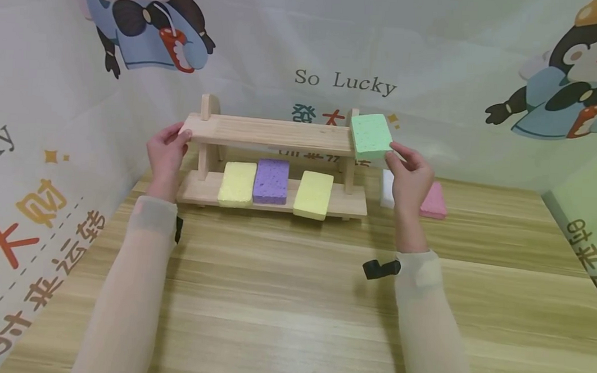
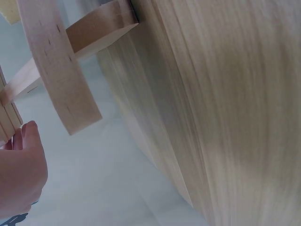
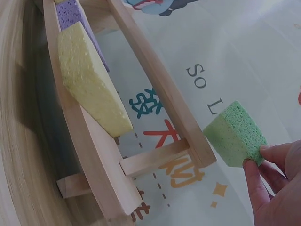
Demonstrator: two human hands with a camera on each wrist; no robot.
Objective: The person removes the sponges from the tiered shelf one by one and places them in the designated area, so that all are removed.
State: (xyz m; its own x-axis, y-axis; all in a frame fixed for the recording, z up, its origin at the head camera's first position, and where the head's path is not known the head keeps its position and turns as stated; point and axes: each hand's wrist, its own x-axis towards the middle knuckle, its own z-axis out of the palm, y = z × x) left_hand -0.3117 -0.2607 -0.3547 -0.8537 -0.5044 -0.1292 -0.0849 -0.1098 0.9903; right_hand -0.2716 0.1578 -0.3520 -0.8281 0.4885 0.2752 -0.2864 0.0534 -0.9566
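A two-tier wooden rack (image 1: 276, 132) stands toward the back of the table. With thumb on top, my left hand (image 1: 164, 156) grips the left end of its upper shelf; in the left wrist view the fingertips sit at the shelf's edge. My right hand (image 1: 411, 180) pinches a green sponge (image 1: 371, 134) by its right side. In the right wrist view that sponge (image 3: 237, 134) is tilted, close by the right end of the upper shelf. Along the lower shelf lie a yellow sponge (image 1: 237, 184), a purple sponge (image 1: 271, 181) beside it, and another yellow sponge (image 1: 314, 194) farther right.
Right of the rack, partly behind my right hand and wrist, a white block (image 1: 387, 188) and a pink sponge (image 1: 434, 201) lie on the wooden table (image 1: 282, 298). A printed cloth (image 1: 286, 34) hangs close behind the rack and continues along both sides.
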